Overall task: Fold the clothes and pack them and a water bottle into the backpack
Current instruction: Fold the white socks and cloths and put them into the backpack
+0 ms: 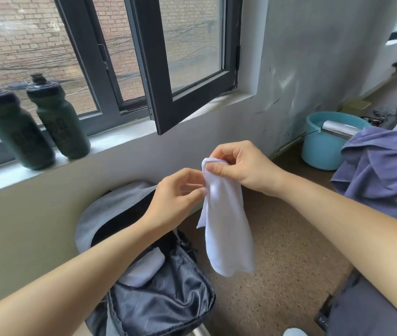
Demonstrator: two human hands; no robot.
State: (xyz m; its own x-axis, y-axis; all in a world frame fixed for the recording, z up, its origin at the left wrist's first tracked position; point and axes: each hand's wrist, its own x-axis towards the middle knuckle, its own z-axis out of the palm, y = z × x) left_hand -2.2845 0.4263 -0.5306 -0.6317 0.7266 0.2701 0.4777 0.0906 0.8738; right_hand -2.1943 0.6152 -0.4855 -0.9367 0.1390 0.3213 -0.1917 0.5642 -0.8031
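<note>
Head view: both hands were up in front of the wall below the window, w/ a pair of white socks (226,226) between them. The right hand (241,163) had its grip closed on the cuff end, thumb in front, fingers curled over the top, cloth bunched inside. The left hand (178,190) sat just beside it, a bit lower & to the left, fingers curled, w/ thumb & forefinger tips pinching the socks' left edge. The rest of the socks hung straight down, toe end at the bottom, clear of the floor (277,275); looked like two laid together, but couldn't say for sure.

The backpack (158,294) stood open on the floor against the wall, below the left forearm. Its grey flap leaned back on the wall & the dark lining showed. A white folded item (144,267) lay inside near the top of the opening, partly hidden by the forearm. The socks hung just right of the backpack's opening, not touching it.

Two dark green water bottles (15,127) stood upright on the window sill (124,134) at far left, side by side, black caps on, well apart from the backpack.

At right, a bluish-purple garment (382,175) lay crumpled & unfolded. Behind it was a light blue bucket (318,146) by the wall, w/ a shiny metal tube (338,128) at its rim. The window sash (187,64) stood open inward.
</note>
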